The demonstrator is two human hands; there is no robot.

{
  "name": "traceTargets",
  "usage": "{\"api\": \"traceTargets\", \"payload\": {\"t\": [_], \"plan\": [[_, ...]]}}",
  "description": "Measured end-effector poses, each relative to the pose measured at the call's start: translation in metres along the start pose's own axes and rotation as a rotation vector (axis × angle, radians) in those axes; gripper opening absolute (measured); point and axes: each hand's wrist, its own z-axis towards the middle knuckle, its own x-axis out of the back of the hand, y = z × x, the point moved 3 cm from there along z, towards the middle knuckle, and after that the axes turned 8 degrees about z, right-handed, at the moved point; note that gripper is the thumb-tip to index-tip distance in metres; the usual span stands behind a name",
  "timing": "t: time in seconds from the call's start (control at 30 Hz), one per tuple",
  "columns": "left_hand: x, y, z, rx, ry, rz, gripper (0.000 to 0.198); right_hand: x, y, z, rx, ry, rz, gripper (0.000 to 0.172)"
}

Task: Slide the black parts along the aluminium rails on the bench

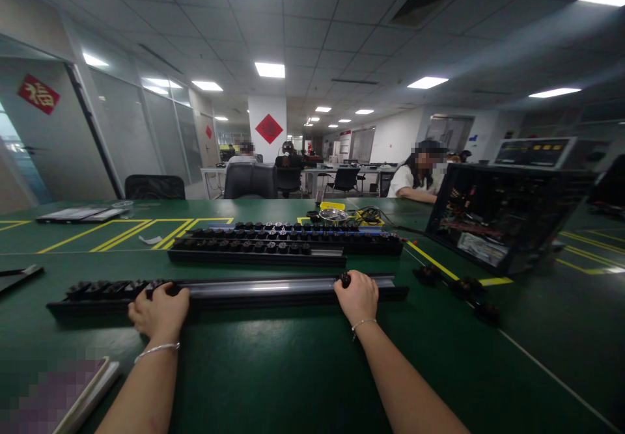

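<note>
A long black rail [273, 298] with a shiny metal channel lies across the green table in front of me. Small black block-like parts [100, 289] sit in a row in its left portion; the channel to their right shows bare metal. My left hand [161, 309] has its fingers bent over the rail's front edge, by the right end of that row; its fingertips are partly hidden. Near the rail's right end, my right hand [359, 293] pinches a small black part [346, 280] at the channel.
Behind lie more black rails [258, 258] filled with similar parts. Loose black parts [467, 287] are at right, before an opened computer case [502, 219]. A metal bowl [333, 215] and cables [370, 215] stand further back. A blurred phone-like object [63, 395] lies near left. A person [415, 177] sits across.
</note>
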Motion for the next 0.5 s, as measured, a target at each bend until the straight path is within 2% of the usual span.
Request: {"api": "traceTargets", "payload": {"t": [0.33,0.5], "plan": [[0.0035,0.0059,-0.0036,0.043,-0.021,0.036,0.054,0.0001,0.0018,0.0003,-0.050,-0.025,-0.030,0.036],[0.0029,0.0041,-0.0032,0.037,-0.029,0.023,0.055,-0.0003,0.0031,0.0010,-0.067,-0.039,-0.024,0.035]]}}
